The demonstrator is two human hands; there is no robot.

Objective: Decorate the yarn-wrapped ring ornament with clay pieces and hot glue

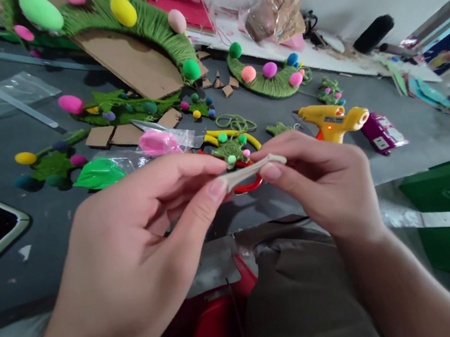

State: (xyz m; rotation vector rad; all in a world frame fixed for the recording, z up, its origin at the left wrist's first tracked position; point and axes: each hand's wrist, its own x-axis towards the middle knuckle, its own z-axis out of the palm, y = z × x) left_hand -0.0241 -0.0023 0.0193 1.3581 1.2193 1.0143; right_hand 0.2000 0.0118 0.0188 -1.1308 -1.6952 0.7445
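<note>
Left hand (141,233): pinches one end of pale strip (246,173)
Right hand (329,180): pinches the other
Glue gun (323,114): near right hand

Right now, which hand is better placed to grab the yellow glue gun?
Probably your right hand: the yellow glue gun lies just beyond it, while your left hand is farther away. Both pinch the pale strip, so the right would need to release it.
</note>
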